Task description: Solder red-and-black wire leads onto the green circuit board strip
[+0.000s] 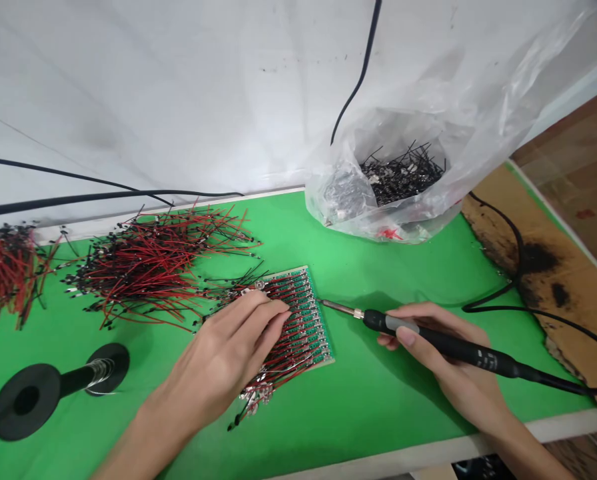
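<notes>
My right hand (438,347) grips a black soldering iron (443,341) like a pen. Its metal tip points left and hangs just off the right edge of a green circuit board panel (320,327). Rows of red wires (291,357) lie across the panel, their black-tipped ends hanging off its left side. My left hand (228,347) is over the panel's left part, thumb and fingers pinched together near the upper wires. What the fingertips hold is hidden.
Loose red and black wires (143,263) lie at the back left, with a smaller bunch (13,267) beyond. A black solder spool (26,402) rests front left. A clear plastic bag (413,223) of black parts stands behind. The iron's cord (521,253) loops over scorched brown board (568,247).
</notes>
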Action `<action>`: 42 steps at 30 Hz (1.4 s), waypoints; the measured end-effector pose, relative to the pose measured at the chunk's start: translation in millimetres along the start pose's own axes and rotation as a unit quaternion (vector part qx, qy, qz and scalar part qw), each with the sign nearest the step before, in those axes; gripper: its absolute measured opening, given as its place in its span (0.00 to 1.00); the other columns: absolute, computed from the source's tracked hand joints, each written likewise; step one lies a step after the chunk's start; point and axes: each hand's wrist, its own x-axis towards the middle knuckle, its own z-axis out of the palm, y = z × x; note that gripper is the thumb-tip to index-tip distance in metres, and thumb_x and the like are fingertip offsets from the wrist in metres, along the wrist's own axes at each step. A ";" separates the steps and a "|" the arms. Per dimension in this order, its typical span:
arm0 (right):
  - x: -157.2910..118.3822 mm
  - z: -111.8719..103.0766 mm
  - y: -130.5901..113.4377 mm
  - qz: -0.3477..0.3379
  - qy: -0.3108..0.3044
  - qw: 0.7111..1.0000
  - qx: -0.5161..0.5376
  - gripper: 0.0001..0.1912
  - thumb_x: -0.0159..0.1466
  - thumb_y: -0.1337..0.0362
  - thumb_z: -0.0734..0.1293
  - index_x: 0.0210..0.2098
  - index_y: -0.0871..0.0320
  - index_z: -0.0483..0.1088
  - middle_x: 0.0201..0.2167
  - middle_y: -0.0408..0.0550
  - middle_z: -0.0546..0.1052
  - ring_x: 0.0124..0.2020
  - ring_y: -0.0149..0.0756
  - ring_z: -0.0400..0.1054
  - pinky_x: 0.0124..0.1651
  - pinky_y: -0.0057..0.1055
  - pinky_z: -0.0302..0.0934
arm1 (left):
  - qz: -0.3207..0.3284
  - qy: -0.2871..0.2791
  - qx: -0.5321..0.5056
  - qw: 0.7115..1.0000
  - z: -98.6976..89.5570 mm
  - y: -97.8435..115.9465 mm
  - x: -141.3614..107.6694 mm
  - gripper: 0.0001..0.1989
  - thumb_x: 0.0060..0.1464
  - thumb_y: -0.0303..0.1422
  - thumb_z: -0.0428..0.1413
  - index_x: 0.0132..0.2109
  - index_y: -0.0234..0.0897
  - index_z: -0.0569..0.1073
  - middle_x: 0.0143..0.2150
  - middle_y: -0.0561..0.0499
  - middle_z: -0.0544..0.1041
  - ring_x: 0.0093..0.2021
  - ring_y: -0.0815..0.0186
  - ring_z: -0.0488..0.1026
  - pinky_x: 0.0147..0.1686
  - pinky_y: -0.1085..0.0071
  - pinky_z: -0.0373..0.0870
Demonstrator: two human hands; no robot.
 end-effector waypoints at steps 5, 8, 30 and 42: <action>2.8 -5.0 5.2 -0.008 -0.012 1.000 -0.017 0.07 0.65 0.56 0.73 0.40 0.51 0.78 0.30 0.43 0.82 0.32 0.30 0.79 0.38 0.20 0.72 | 0.010 0.010 -0.011 1.000 -2.6 3.3 1.2 0.10 0.63 0.22 0.58 0.50 0.32 0.72 0.43 0.50 0.75 0.43 0.69 0.71 0.49 0.69 0.71; 3.8 -7.6 8.6 -0.017 -0.032 0.999 -0.024 0.07 0.65 0.56 0.74 0.41 0.50 0.78 0.31 0.43 0.82 0.32 0.31 0.79 0.38 0.21 0.72 | 0.000 0.001 -0.024 1.000 -3.9 4.1 0.5 0.10 0.62 0.21 0.58 0.50 0.32 0.72 0.43 0.50 0.75 0.43 0.69 0.70 0.47 0.69 0.70; 1.7 -4.6 2.9 0.006 -0.006 1.000 -0.009 0.08 0.65 0.55 0.74 0.40 0.52 0.78 0.31 0.46 0.82 0.32 0.36 0.79 0.37 0.27 0.73 | 0.049 -0.005 0.045 0.998 0.7 -1.8 -7.9 0.21 0.58 0.15 0.56 0.58 0.25 0.70 0.42 0.44 0.72 0.41 0.63 0.68 0.45 0.64 0.71; 3.0 -6.0 4.6 -0.006 -0.017 1.000 -0.014 0.09 0.64 0.55 0.74 0.40 0.53 0.79 0.31 0.47 0.82 0.32 0.37 0.79 0.37 0.28 0.74 | 0.097 0.034 0.085 0.991 -1.1 2.2 -2.1 0.18 0.55 0.15 0.60 0.52 0.20 0.70 0.38 0.45 0.72 0.37 0.65 0.66 0.40 0.65 0.70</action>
